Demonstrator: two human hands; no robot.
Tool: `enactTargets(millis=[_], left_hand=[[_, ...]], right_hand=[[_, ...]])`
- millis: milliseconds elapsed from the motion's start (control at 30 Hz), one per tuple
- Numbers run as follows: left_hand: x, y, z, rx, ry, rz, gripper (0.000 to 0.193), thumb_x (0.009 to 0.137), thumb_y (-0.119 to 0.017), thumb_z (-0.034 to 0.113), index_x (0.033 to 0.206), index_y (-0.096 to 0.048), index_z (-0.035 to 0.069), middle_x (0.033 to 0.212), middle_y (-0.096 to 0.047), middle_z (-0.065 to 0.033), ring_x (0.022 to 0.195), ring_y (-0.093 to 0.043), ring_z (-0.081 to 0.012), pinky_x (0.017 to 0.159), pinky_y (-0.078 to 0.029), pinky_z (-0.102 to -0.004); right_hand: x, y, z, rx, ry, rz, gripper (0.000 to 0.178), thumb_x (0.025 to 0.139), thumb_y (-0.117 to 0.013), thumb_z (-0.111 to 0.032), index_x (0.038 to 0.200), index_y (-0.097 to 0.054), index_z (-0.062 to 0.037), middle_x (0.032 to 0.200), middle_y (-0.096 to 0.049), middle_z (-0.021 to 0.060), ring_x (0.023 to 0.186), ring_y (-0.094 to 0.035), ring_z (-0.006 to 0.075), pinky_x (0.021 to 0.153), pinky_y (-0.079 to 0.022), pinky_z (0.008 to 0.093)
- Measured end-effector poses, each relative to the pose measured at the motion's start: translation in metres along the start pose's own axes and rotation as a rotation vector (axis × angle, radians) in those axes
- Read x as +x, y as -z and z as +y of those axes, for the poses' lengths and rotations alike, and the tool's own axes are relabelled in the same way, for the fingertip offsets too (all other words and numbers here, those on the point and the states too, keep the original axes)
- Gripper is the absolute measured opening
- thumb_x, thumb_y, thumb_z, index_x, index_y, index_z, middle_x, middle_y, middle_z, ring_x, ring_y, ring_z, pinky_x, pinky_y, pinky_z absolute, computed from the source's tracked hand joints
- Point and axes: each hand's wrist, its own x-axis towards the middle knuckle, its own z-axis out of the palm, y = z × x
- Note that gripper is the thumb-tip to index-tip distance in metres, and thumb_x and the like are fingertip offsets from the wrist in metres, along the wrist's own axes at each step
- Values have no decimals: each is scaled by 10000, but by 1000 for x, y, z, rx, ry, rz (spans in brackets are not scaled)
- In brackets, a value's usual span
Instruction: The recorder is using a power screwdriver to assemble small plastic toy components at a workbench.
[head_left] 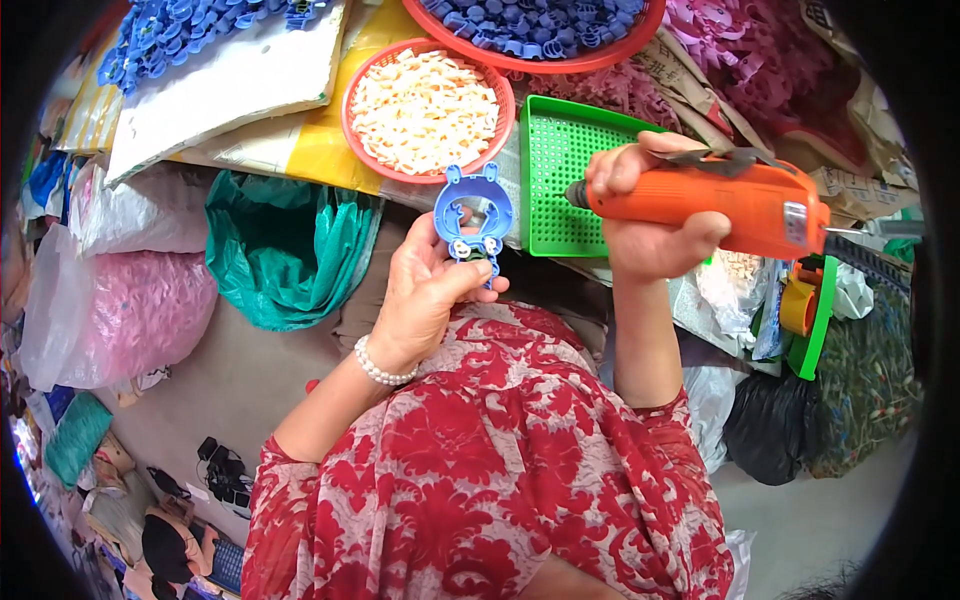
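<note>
My left hand [425, 285] is closed on the lower end of a blue plastic part [474, 211], a round hollow shell with two small ear-like tabs at its top. Small white pieces sit in the part's lower edge, just above my thumb. To the right, my right hand [650, 215] wraps round an orange electric screwdriver [715, 205], which lies nearly level with its black tip toward the left. That tip is apart from the blue part. Under the screwdriver is a green perforated tray [560, 170], partly hidden by my right hand.
A red basket [350, 125] of small white pieces stands behind my left hand. Farther back are a red bowl [580, 66] of blue parts, more loose blue parts [190, 35] and pink pieces [745, 45]. A teal sack [225, 235] gapes at the left. A cord runs from the screwdriver's right end.
</note>
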Motion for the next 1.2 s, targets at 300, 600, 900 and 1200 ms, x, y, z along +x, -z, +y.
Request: enactTargets(millis=[300,600,900,1200], left_hand=[[3,1,0,70,-19,-48,473,777,-595,-33,1198,-383,9,1025,-556,-124,760,-645,-181,629,-548,-239],[4,1,0,99,-15,-46,450,784,-604,-17,1179,-389,2,1007,-569,-121,750,-646,-176,615,-543,-232],[6,-4,4,148,8,3,391,823,-581,30,1172,-411,-21,956,-588,-110,700,-637,-164,568,-535,-222],[8,-7,2,164,4,33,387,814,-580,44,1157,-416,-25,918,-606,-104,657,-634,-142,530,-518,-210]], right_hand=[[-1,2,17,10,23,-32,807,718,-472,-750,1072,-520,-25,708,-549,53,603,-514,180,600,-421,328],[-2,3,19,5,-1,-29,814,715,-468,-756,1062,-523,-22,708,-548,54,600,-515,184,593,-426,335],[4,-3,-10,170,163,-232,860,717,-461,-761,1137,-488,-11,765,-544,58,685,-501,199,683,-396,355],[-10,-40,-21,274,78,-461,848,709,-548,-711,1196,-449,-23,834,-558,68,738,-521,206,702,-401,368]])
